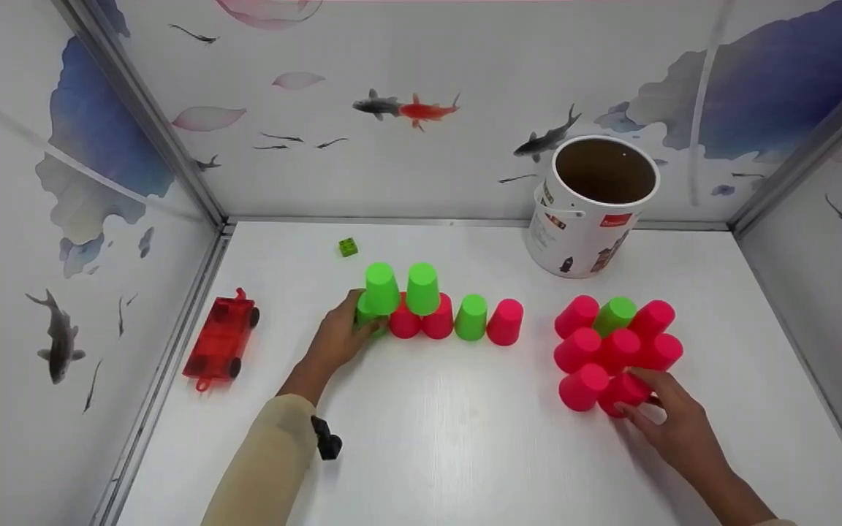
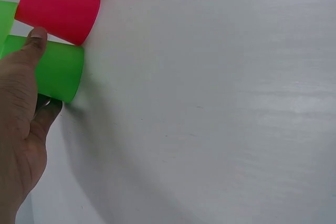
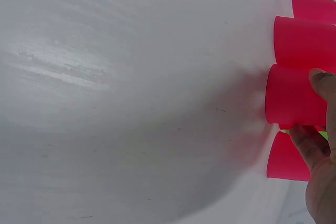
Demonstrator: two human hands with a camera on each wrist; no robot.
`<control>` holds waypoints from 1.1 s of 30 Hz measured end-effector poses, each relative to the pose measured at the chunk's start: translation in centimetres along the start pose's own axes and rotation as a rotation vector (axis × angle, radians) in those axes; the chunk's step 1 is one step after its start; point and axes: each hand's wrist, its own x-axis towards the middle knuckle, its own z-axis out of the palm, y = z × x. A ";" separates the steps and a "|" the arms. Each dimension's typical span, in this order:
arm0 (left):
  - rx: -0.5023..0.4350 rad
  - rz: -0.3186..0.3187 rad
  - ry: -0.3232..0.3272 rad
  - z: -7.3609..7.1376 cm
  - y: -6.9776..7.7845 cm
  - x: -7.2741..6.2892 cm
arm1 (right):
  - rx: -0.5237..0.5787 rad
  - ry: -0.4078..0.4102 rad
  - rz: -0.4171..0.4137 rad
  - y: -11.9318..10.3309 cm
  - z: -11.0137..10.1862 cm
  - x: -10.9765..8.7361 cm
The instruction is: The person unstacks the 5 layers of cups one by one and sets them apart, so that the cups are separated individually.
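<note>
My left hand [image 1: 337,337] grips a green cup [image 2: 62,72] at the left end of a row of upside-down cups, thumb on one side and fingers on the other. Beside it stand two red cups [image 1: 437,318], then a green cup [image 1: 471,318] and a red cup [image 1: 505,323]. Two more green cups, a left one [image 1: 381,287] and a right one [image 1: 423,288], sit on top of the row's left part. On the right, my right hand [image 1: 677,424] pinches a red cup [image 3: 294,95] at the front of a cluster of upside-down cups.
Other red cups [image 1: 583,387] and one green cup [image 1: 617,314] fill the cluster. A white bucket [image 1: 567,241] stands behind it by the back wall. On the left lies a red toy car [image 1: 220,337]; a small green block [image 1: 348,247] lies at the back.
</note>
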 end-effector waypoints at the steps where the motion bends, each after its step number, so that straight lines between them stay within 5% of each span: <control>1: 0.001 -0.002 -0.003 0.0 0.0 0.0 | 0.001 -0.001 0.001 -0.1 0.0 0.0; 5: 0.003 -0.005 -0.019 0.1 0.0 0.0 | 0.009 0.041 -0.034 -0.3 -0.4 0.1; 11: 0.022 0.012 -0.009 0.2 -0.1 0.1 | -0.022 0.187 -0.226 -1.6 -1.3 1.5; 21: 0.053 0.017 -0.010 0.1 -0.1 0.0 | 0.029 0.281 -0.395 -7.6 -1.3 7.2; 25: 0.047 0.013 -0.009 0.0 0.0 -0.1 | 0.016 0.177 -0.370 -11.0 -0.3 9.7; 33: 0.042 0.007 -0.016 0.2 0.3 -0.1 | 0.074 -0.188 -0.198 -16.5 2.5 14.3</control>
